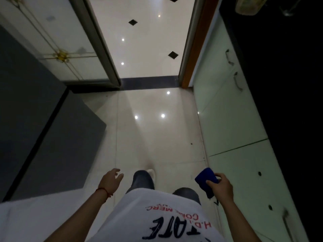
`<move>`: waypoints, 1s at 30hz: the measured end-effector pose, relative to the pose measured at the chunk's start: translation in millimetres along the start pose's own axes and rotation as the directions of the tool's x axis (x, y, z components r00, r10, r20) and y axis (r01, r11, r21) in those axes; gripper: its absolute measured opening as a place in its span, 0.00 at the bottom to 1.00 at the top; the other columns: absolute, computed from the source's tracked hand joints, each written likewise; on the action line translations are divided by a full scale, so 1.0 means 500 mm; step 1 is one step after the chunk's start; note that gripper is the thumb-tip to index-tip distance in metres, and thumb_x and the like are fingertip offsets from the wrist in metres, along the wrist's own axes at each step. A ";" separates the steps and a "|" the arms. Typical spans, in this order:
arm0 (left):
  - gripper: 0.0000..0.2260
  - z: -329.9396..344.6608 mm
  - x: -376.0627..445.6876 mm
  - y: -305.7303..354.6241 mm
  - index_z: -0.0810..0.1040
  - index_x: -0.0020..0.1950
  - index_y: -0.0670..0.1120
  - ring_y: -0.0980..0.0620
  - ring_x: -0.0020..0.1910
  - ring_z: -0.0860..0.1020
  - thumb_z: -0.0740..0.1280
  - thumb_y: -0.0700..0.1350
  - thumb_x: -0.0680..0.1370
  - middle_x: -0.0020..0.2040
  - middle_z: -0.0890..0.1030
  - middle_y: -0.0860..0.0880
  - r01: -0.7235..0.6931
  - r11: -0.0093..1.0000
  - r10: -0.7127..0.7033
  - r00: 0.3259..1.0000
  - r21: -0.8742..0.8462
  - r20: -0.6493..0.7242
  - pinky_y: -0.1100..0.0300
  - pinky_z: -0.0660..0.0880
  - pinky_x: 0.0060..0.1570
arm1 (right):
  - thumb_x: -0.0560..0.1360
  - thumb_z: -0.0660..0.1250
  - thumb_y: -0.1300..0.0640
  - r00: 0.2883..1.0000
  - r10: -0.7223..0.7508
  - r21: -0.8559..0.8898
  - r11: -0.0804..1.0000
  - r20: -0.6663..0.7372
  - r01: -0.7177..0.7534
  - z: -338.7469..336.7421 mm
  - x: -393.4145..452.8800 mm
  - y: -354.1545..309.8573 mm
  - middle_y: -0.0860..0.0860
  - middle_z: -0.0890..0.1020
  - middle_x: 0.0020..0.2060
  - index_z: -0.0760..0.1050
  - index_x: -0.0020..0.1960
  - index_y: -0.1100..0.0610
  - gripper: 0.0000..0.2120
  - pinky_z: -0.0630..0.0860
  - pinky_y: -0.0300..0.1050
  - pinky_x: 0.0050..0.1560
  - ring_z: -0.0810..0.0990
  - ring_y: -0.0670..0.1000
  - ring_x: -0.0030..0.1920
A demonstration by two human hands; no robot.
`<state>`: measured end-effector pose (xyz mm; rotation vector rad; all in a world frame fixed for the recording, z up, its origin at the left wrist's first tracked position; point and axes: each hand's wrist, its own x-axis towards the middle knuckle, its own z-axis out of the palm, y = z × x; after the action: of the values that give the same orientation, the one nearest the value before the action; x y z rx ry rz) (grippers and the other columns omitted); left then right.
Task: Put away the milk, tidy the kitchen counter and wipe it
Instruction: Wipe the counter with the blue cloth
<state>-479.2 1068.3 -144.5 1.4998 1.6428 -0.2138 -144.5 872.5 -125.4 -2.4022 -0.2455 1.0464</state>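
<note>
My right hand (221, 186) grips a dark blue cloth (206, 177) at waist height, beside the pale cabinet fronts on the right. My left hand (111, 179) hangs free over the floor with its fingers apart and nothing in it; a red thread circles its wrist. The black kitchen counter (283, 84) runs along the right edge above the cabinets. No milk is in view.
A glossy tiled floor (153, 130) leads ahead to a doorway with a dark threshold (148, 82). A dark grey appliance (43, 130) stands on the left. Pale green cabinet doors (232, 119) with handles line the right. A container (250, 4) sits on the counter's far end.
</note>
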 end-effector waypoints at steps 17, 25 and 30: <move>0.17 -0.084 0.352 0.638 0.71 0.64 0.42 0.44 0.59 0.75 0.63 0.47 0.77 0.61 0.76 0.40 -0.403 0.870 0.374 0.915 0.282 0.155 0.52 0.71 0.60 | 0.68 0.73 0.60 0.987 0.045 0.310 0.951 -0.156 0.005 -0.080 0.267 -0.264 0.55 0.80 0.53 0.73 0.59 0.55 0.20 0.74 0.37 0.35 0.78 0.51 0.44; 0.18 -0.034 0.363 0.914 0.69 0.66 0.46 0.47 0.62 0.72 0.61 0.49 0.78 0.65 0.74 0.44 -0.682 0.650 0.632 0.730 0.336 0.260 0.54 0.70 0.62 | 0.67 0.74 0.60 0.930 -0.047 0.470 0.853 -0.363 0.226 -0.242 0.361 -0.437 0.47 0.77 0.46 0.74 0.54 0.49 0.18 0.73 0.27 0.30 0.76 0.40 0.42; 0.17 0.034 0.368 1.129 0.70 0.65 0.46 0.46 0.63 0.71 0.62 0.48 0.77 0.65 0.74 0.44 -0.854 0.427 0.780 0.514 0.297 0.357 0.54 0.69 0.62 | 0.68 0.74 0.59 0.845 0.031 0.502 0.816 -0.533 0.286 -0.324 0.409 -0.455 0.48 0.77 0.50 0.72 0.61 0.55 0.23 0.75 0.26 0.33 0.77 0.46 0.46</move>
<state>42.0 1335.1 -46.1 2.4061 0.5418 -0.1504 121.3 1078.8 -44.4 -1.9720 0.0884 0.2919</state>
